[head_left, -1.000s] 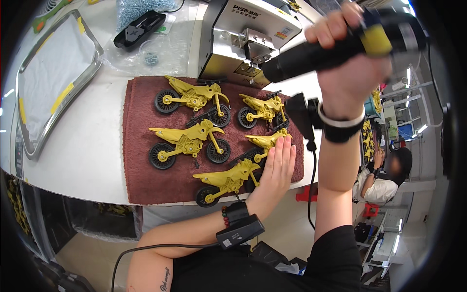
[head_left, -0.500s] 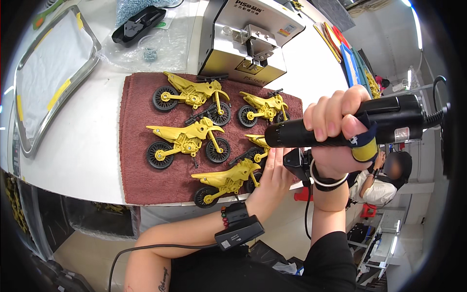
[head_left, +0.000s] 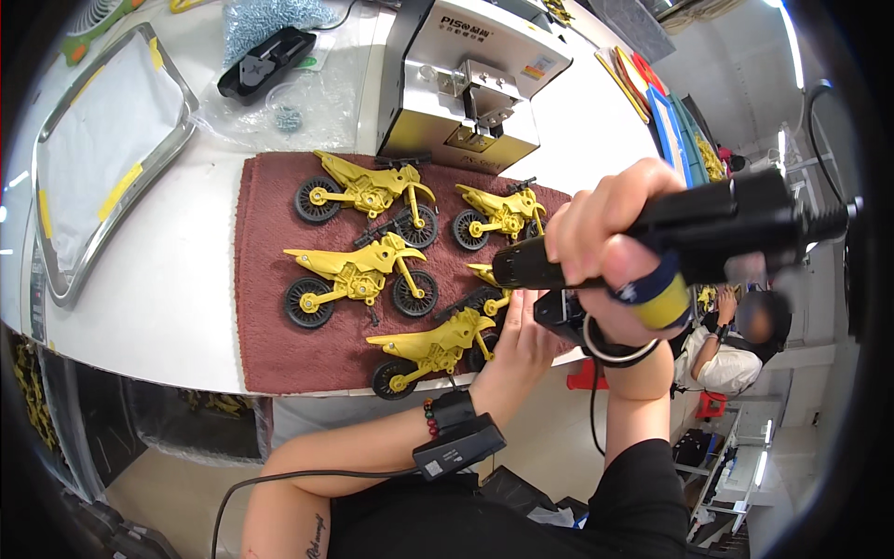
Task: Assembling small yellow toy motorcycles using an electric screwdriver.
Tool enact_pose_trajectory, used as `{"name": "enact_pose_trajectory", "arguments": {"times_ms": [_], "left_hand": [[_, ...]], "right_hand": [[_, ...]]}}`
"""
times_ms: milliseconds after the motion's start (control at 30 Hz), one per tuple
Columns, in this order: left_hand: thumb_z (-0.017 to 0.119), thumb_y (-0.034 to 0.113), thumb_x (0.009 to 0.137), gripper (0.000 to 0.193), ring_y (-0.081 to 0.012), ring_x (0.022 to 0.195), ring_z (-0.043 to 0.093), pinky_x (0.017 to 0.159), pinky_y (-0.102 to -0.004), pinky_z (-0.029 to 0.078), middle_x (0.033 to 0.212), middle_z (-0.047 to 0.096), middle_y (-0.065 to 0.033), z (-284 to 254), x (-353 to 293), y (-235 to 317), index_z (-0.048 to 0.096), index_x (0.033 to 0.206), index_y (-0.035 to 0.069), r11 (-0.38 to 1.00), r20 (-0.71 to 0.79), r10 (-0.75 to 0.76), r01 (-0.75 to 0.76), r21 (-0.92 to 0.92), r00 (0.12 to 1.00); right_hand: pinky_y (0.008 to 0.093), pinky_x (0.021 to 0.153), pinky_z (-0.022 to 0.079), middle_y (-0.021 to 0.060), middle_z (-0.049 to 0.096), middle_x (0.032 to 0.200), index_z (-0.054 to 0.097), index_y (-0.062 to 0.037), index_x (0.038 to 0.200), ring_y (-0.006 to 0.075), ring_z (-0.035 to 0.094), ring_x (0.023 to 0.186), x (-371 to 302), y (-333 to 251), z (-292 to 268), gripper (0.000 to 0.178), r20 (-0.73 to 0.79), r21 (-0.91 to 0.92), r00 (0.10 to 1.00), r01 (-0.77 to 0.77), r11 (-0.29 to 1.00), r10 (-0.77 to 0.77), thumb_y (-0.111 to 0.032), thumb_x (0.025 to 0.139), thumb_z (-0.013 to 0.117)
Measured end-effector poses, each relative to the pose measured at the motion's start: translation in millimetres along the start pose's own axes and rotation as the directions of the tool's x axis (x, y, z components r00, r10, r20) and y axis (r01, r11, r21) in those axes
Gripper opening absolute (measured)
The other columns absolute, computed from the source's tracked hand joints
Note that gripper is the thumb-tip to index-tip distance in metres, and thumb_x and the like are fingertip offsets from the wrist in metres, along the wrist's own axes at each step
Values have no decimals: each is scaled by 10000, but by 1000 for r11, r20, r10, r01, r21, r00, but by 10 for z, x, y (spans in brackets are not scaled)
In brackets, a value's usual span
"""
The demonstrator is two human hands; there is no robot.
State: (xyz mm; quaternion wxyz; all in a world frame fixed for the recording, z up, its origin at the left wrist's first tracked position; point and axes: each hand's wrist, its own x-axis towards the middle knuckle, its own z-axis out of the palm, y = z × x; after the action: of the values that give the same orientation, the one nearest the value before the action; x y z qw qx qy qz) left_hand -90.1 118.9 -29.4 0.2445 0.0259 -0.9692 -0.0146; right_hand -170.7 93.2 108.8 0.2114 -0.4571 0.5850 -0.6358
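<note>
My right hand (head_left: 610, 233) is closed round a black electric screwdriver (head_left: 708, 228), held almost level with its tip end pointing left. Below that end, a yellow toy motorcycle (head_left: 484, 300) with black wheels is partly covered by the tool and my hands. My left hand (head_left: 517, 354) rests against this toy with its fingers stretched out; the thumb and some fingertips are hidden. Close to my left wrist is another toy motorcycle (head_left: 433, 347). More of them lie on their sides on the brown towel (head_left: 265, 279), at the middle left (head_left: 358, 275), far left (head_left: 368, 186) and far right (head_left: 498, 212).
A silver and black box-shaped machine (head_left: 466, 102) stands behind the towel. To the left are a metal-rimmed tray (head_left: 112, 168), a clear plastic bag (head_left: 326, 112) and a black device (head_left: 265, 65). A cord (head_left: 829, 219) runs from the screwdriver's rear. Another person (head_left: 736, 345) sits at the right.
My right hand and the screwdriver have shifted left and a little closer over the partly covered toy. My left hand stays beside that toy. The whole view has moved slightly.
</note>
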Motion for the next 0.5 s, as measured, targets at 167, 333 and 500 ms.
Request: {"name": "enact_pose_trajectory", "arguments": {"times_ms": [167,333,500], "left_hand": [[461,164,785,339,-322,1052,489,1004,-431,328,1017,517,-176,-51,74,-110,510,1046,-46,1000,-9,2,-2,0,1000],[425,166,811,413,-375,1193,403,1018,-432,315,1195,466,-232,-20,68,-99,463,1159,-54,996,23,-69,70,-62,997],[376,179,850,499,-363,1279,314,1058,-421,259,1361,322,-256,-148,105,-115,364,1299,-40,998,103,-46,49,-33,994]], "right_hand": [[298,531,388,23,454,591,437,-54,875,137,451,488,312,101,-133,225,-70,315,997,49,948,-28,-154,760,602],[287,543,357,-8,430,603,436,-66,872,106,423,496,534,-3,-370,197,260,403,944,87,911,-205,-144,744,563],[265,644,329,-21,394,634,450,-96,823,99,406,582,794,-340,-474,146,55,506,936,275,817,-349,-210,757,513]]}}
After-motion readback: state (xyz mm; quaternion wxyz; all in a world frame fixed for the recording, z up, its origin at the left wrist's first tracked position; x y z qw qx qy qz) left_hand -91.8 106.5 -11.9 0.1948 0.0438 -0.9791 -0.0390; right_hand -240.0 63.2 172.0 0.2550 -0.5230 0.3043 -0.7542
